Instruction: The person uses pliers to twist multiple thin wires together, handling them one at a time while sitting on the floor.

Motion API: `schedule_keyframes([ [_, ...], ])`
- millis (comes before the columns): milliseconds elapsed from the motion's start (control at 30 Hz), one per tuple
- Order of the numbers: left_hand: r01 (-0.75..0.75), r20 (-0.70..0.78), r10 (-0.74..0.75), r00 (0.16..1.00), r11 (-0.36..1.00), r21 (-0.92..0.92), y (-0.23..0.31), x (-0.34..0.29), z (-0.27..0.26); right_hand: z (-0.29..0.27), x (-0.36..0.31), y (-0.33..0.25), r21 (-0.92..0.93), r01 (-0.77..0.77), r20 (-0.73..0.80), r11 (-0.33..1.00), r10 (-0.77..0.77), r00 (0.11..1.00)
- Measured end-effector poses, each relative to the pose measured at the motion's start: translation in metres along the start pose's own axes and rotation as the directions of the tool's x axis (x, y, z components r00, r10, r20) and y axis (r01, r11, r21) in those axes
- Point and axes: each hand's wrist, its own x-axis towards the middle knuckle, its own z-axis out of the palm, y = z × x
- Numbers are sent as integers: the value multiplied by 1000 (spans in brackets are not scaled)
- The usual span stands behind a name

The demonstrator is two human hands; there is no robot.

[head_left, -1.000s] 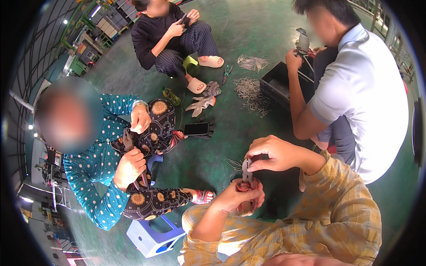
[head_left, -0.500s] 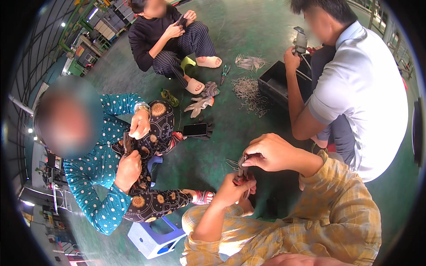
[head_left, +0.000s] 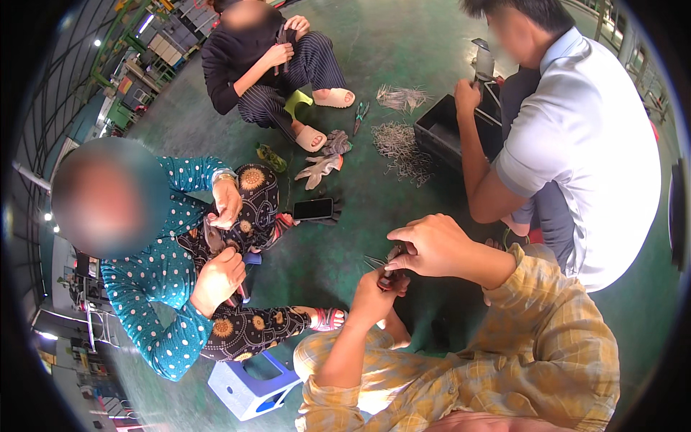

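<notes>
Both hands pinching, left hand (head_left: 374,291) under right hand (head_left: 425,245), perhaps red-handled pliers (head_left: 389,277) between

I see my left hand (head_left: 374,299) and right hand (head_left: 430,245) closed together on a small metal piece (head_left: 392,266) held above the green floor (head_left: 345,144), fingertips meeting over it. Out on the floor lie a black phone (head_left: 312,209), a pair of grey gloves (head_left: 322,162) and a heap of wire pieces (head_left: 403,147) beside a black bin (head_left: 443,133). Three other people sit around this patch, and a blue stool (head_left: 248,389) stands near my left knee.
</notes>
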Motion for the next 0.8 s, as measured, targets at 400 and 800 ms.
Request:
schedule_keyframes([
  [400, -65, -279, 229, 933, 866, 495, -10, 10, 3, 16, 3, -5, -6, -132, -53, 991, 131, 990],
  [800, 96, -381, 222, 898, 745, 660, -18, 18, 5, 28, 8, -2, 2, -238, -16, 971, 238, 971],
])
